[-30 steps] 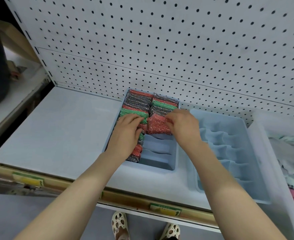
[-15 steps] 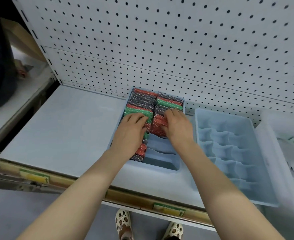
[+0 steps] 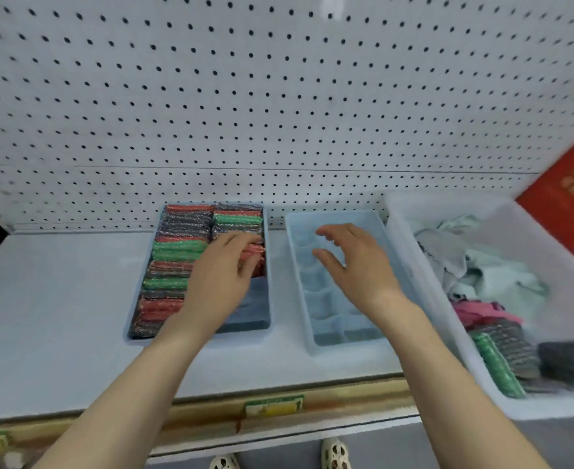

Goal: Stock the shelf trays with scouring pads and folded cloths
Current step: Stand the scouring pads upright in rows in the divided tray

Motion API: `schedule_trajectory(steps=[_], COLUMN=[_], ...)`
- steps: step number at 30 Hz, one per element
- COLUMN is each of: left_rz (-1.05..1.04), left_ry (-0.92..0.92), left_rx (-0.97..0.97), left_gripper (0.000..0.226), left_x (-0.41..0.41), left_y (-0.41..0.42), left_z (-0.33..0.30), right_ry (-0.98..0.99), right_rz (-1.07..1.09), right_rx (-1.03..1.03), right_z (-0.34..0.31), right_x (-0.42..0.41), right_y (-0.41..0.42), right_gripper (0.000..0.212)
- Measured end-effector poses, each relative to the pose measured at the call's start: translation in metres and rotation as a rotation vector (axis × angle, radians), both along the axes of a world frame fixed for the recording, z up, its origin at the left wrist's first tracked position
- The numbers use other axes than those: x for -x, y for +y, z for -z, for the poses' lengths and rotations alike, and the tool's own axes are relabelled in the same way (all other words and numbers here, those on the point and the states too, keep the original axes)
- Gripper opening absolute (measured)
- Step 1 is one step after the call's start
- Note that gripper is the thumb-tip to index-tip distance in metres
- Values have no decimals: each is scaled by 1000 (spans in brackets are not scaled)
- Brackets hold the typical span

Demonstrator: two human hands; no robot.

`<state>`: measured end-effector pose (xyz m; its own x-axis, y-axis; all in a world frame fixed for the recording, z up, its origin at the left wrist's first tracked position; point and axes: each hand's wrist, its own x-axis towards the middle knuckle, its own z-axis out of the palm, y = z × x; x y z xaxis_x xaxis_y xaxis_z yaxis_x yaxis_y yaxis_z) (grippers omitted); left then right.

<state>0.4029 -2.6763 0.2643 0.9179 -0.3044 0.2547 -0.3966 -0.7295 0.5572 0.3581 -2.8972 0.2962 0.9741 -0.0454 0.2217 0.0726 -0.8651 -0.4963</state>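
A blue divided tray (image 3: 267, 265) on the shelf holds two rows of red, green and grey scouring pads (image 3: 177, 252); its front right slots are bare. My left hand (image 3: 224, 275) lies over the right row, fingers resting on a red pad (image 3: 256, 257). My right hand (image 3: 356, 262) hovers open above a second, bare blue divided tray (image 3: 329, 333) to the right. A clear bin (image 3: 448, 299) further right holds crumpled cloths (image 3: 482, 265) and loose scouring pads (image 3: 515, 360).
A white pegboard (image 3: 278, 96) backs the shelf (image 3: 48, 299). The shelf's front edge carries price labels (image 3: 273, 406). A red panel (image 3: 570, 198) stands at the far right. My shoes show below the shelf edge.
My right hand left the pads in the first tray and moved right, over the bare tray, fingers now spread. My left hand shifted onto the right row. The view swung right, revealing the bin.
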Motion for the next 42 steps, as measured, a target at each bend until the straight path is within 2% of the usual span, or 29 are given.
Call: schedule_trajectory(steps=[3, 6, 10, 13, 15, 19, 22, 25, 27, 30, 32, 34, 36, 38, 40, 42], left_rz=[140, 269, 500, 726, 830, 818, 741, 639, 492, 349, 343, 270, 175, 122, 97, 94], left_ry=[8, 50, 39, 87, 158, 244, 245, 265, 219, 257, 310, 281, 263, 267, 268, 268], left_rx=[79, 113, 57, -147, -287, -540, -590, -494, -262, 92, 184, 236, 277, 301, 338, 375], left_gripper=[34, 37, 47, 60, 62, 47, 37, 36, 38, 63, 49, 33, 29, 26, 28, 33], left_x=[12, 33, 68, 90, 99, 106, 104, 99, 97, 91, 84, 76, 72, 71, 70, 71], left_y=[-57, -128, -221, -278, -302, -324, -331, -334, -336, -340, -342, -339, -332, -325, -320, -316], left_z=[-20, -30, -31, -27, -25, -23, -23, -18, -12, -13, -16, -16, -14, -10, -7, -5], right_ry=[-50, 5, 391, 673, 741, 663, 552, 378, 218, 130, 115, 161, 324, 518, 641, 665], right_rz=[151, 317, 447, 357, 264, 189, 168, 229, 242, 74, -5, 53, 98, 9, -95, -162], right_rx=[8, 91, 242, 264, 205, 40, -206, -270, -305, -461, -550, -516, -309, -133, -176, -236], right_z=[-18, -26, -17, 3, 16, 24, 18, 6, -6, -22, -23, -18, -9, 2, 11, 15], right_x=[43, 90, 144, 157, 155, 142, 137, 137, 135, 131, 127, 125, 128, 135, 141, 142], right_y=[-62, -134, -222, -256, -266, -282, -294, -307, -313, -309, -300, -293, -287, -275, -260, -245], right_gripper=[32, 39, 63, 79, 71, 30, 37, 46, 43, 34, 32, 40, 59, 66, 64, 65])
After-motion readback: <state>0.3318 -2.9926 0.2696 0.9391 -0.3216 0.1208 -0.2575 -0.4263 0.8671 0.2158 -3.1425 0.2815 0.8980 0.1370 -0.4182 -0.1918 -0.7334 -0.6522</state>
